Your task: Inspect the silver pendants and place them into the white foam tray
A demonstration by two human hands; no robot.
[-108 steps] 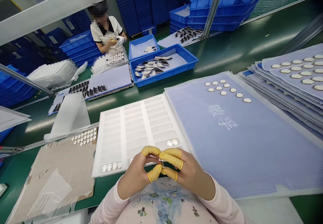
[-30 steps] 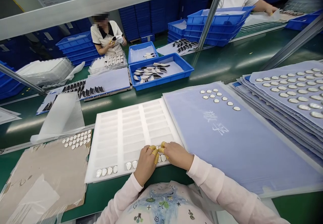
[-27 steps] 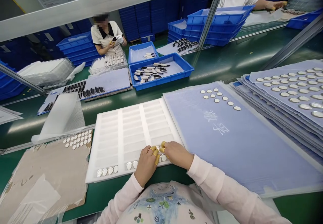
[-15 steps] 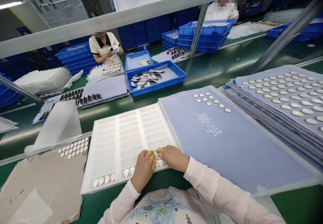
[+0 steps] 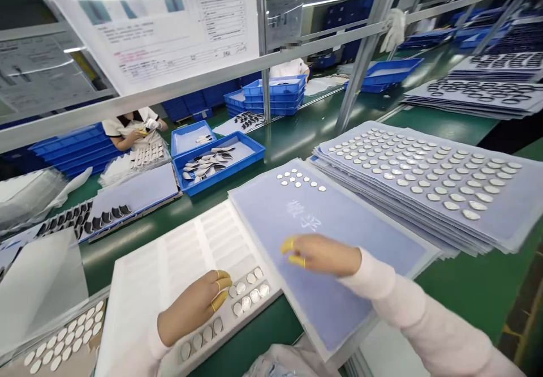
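Observation:
My left hand (image 5: 193, 303), with yellow finger cots, rests over the white foam tray (image 5: 142, 264). Its fingers are slightly curled and apart, right beside small oval silver-rimmed pieces (image 5: 240, 287) in the tray's near slots; no piece shows in its grip. More such ovals lie in two rows there, and others sit below the hand. My right hand (image 5: 326, 255), also in yellow finger cots, hovers over a blue-lilac sheet (image 5: 339, 303) with white handwriting. Thumb and fingers are apart with nothing seen between them. Several ovals (image 5: 297, 178) lie at that sheet's far end.
A stack of sheets (image 5: 504, 224) covered with ovals stands at the right. More ovals (image 5: 68, 337) lie on cardboard at lower left. Beyond are a blue bin (image 5: 250, 149) of curved pieces, a co-worker (image 5: 131, 128) and a metal frame post (image 5: 365, 54).
My view has turned right. My right hand has left the foam tray and moved over the blue-lilac sheet. My left hand has stayed at the tray, and the ovals near it are now uncovered.

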